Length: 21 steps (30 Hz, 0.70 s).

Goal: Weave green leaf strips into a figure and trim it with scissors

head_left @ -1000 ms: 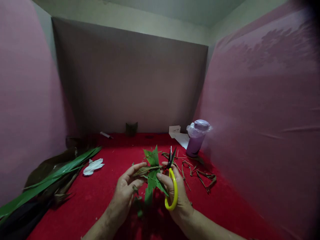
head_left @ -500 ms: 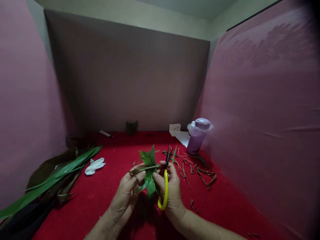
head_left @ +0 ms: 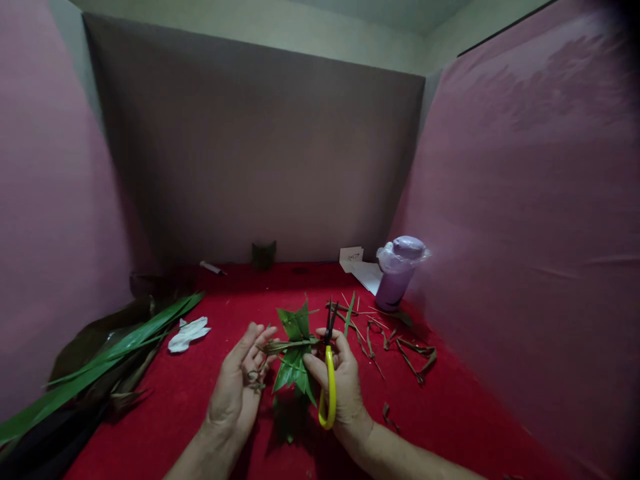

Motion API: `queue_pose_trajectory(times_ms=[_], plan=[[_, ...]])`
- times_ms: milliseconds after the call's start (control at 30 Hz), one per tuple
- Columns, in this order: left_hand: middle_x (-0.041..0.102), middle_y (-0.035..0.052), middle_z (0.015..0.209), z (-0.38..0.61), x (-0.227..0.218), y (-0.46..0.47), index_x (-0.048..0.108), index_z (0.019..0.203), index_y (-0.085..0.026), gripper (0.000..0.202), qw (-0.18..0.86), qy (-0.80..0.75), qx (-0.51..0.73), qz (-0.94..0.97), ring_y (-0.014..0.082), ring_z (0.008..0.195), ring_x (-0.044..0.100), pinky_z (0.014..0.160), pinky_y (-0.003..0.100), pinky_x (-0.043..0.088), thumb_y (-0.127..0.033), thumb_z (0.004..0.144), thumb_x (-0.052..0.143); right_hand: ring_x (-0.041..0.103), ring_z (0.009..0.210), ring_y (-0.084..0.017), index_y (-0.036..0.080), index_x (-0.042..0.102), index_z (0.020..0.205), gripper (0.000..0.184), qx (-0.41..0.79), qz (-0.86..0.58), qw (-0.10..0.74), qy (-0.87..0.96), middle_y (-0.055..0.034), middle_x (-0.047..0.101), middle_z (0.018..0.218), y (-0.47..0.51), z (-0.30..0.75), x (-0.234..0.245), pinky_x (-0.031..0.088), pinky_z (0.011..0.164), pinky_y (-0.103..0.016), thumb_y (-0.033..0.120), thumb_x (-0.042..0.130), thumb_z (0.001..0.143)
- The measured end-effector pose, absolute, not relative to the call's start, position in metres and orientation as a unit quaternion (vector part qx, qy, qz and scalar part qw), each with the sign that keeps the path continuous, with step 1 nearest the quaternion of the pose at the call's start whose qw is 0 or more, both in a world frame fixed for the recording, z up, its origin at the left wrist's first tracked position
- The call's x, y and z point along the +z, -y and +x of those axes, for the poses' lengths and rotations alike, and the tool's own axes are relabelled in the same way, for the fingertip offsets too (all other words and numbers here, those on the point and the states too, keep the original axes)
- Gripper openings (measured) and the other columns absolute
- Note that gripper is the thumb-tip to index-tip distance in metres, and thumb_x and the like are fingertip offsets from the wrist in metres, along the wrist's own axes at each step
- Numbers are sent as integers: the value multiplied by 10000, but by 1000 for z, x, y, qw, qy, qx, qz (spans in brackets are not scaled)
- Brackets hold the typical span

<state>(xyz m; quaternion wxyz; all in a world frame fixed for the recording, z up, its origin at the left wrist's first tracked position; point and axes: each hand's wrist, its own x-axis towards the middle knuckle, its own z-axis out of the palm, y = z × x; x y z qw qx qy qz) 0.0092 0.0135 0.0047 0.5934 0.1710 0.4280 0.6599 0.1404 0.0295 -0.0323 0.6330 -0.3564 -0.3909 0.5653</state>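
Note:
A green leaf piece (head_left: 293,373), cut into pointed lobes and crossed by a brown dried strip (head_left: 287,346), is held above the red cloth. My right hand (head_left: 345,383) pinches it near its right side. That same hand keeps hold of scissors (head_left: 329,373) with black blades pointing up and a yellow handle loop. My left hand (head_left: 233,380) is turned palm inward, fingers stretched out beside the leaf piece. A curled dried bit (head_left: 255,380) lies against its palm, and the strip's left end reaches its fingertips.
Long green leaves (head_left: 130,343) lie on dark material at the left, near a crumpled white tissue (head_left: 189,335). Dried strips (head_left: 417,357) and thin sticks are scattered at right. A purple container (head_left: 395,287) wrapped in plastic stands behind them, beside white paper (head_left: 367,275). A syringe-like tube (head_left: 211,268) lies at the back.
My left hand has let go of the leaf piece, opened its fingers and shifted slightly left. My right hand still holds the leaf piece and scissors, the blades now more upright.

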Motion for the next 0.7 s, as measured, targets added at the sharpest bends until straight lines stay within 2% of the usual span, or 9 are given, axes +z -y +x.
queue_pose_trajectory(times_ms=[67, 133, 200, 267, 333, 467, 600, 700], plan=[[628, 68, 1037, 3, 2, -18, 592, 942, -174, 281, 504, -498, 688, 157, 134, 879, 600, 715, 215, 469, -365, 738, 618, 539, 627, -117, 211, 518, 923, 381, 559, -362, 636, 390, 30, 557, 715, -32, 144, -32, 410, 557, -203, 154, 716, 603], [607, 44, 1088, -1, 2, -23, 588, 978, -189, 335, 416, -531, 709, 206, 132, 997, 554, 811, 205, 420, -363, 701, 658, 540, 626, -118, 212, 522, 920, 385, 560, -360, 636, 390, 34, 554, 703, -33, 146, -33, 415, 564, -205, 150, 719, 595], [622, 41, 1084, -3, 3, -25, 603, 985, -188, 376, 383, -536, 696, 285, 151, 1036, 538, 853, 221, 396, -367, 665, 687, 538, 619, -117, 213, 522, 921, 389, 563, -360, 633, 391, 35, 553, 709, -34, 148, -35, 414, 557, -205, 149, 721, 593], [665, 50, 1001, -3, 6, -24, 634, 946, -178, 373, 418, -533, 650, 344, 179, 955, 583, 799, 253, 432, -383, 641, 698, 536, 613, -115, 215, 521, 930, 388, 567, -361, 625, 397, 33, 555, 718, -34, 149, -37, 410, 547, -202, 151, 718, 601], [695, 50, 868, -1, 8, -22, 659, 889, -169, 347, 485, -526, 596, 365, 188, 797, 627, 678, 267, 467, -390, 625, 705, 534, 609, -114, 217, 521, 937, 381, 576, -356, 615, 405, 34, 556, 712, -34, 149, -39, 410, 549, -202, 153, 711, 613], [675, 27, 655, 2, 7, -18, 667, 789, -147, 262, 591, -498, 499, 391, 152, 523, 603, 477, 238, 430, -343, 623, 716, 527, 606, -106, 212, 523, 926, 383, 592, -348, 603, 406, 38, 554, 707, -32, 150, -39, 413, 554, -198, 151, 719, 602], [691, 52, 665, 2, 3, -15, 670, 749, -131, 189, 621, -474, 469, 412, 175, 587, 636, 561, 263, 467, -238, 608, 737, 526, 587, -96, 209, 517, 918, 404, 605, -349, 594, 399, 38, 564, 714, -33, 153, -33, 409, 530, -187, 185, 750, 589], [704, 72, 686, 2, 3, -15, 674, 776, -131, 200, 631, -474, 464, 402, 209, 604, 654, 577, 304, 486, -235, 613, 727, 526, 548, -95, 221, 495, 926, 358, 607, -351, 604, 380, 42, 559, 691, -35, 156, -29, 405, 484, -186, 313, 718, 661]])
